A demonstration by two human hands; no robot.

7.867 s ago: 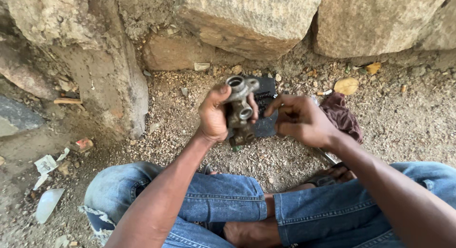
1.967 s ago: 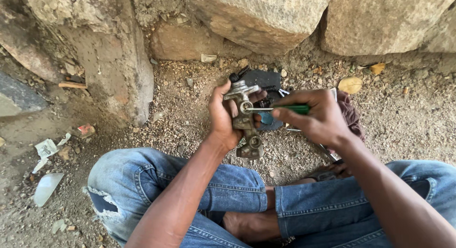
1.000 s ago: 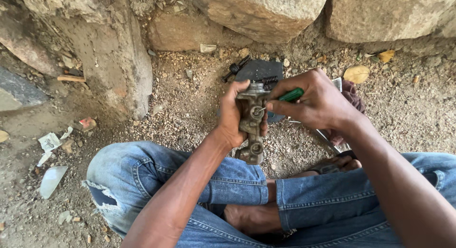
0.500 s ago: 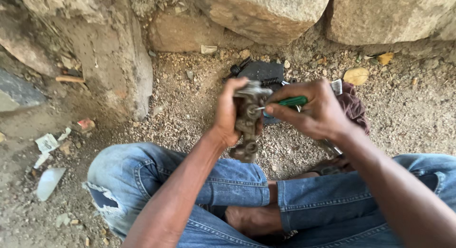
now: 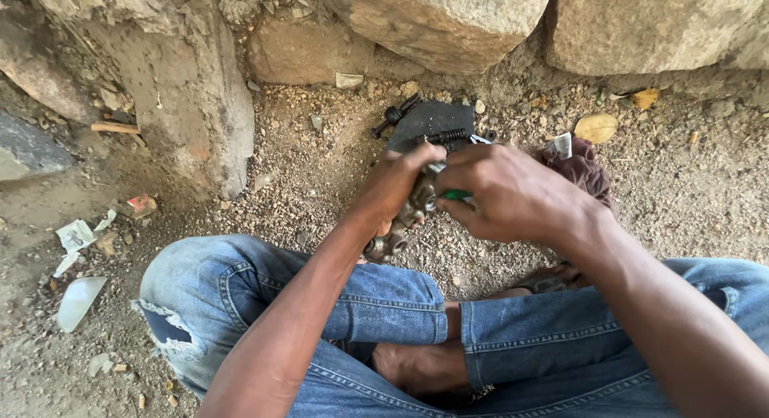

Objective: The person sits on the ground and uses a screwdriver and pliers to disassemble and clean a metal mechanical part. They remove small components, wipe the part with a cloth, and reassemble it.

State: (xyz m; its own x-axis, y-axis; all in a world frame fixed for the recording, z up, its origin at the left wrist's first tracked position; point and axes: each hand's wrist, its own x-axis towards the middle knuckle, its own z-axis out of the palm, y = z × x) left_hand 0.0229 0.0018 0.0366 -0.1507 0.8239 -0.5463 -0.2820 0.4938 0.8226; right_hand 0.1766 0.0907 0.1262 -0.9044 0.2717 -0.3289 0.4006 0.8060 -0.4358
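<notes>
Left hand [image 5: 396, 182] is wrapped around a grimy metal valve block [image 5: 404, 222] held above the knees, right hand [image 5: 513, 195] pinching a green-handled tool [image 5: 458, 194] into it. A slip there could jab the palm. Half a second back, the block sat a touch higher.

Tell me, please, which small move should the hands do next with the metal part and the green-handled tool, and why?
Probably a steady turn or press of the green-handled tool by the right hand, while the left hand keeps the metal part firm. The right hand is closed around the tool against the part's upper end, and the part hangs in the air above the gravel, so only the left hand's grip braces it.
</notes>
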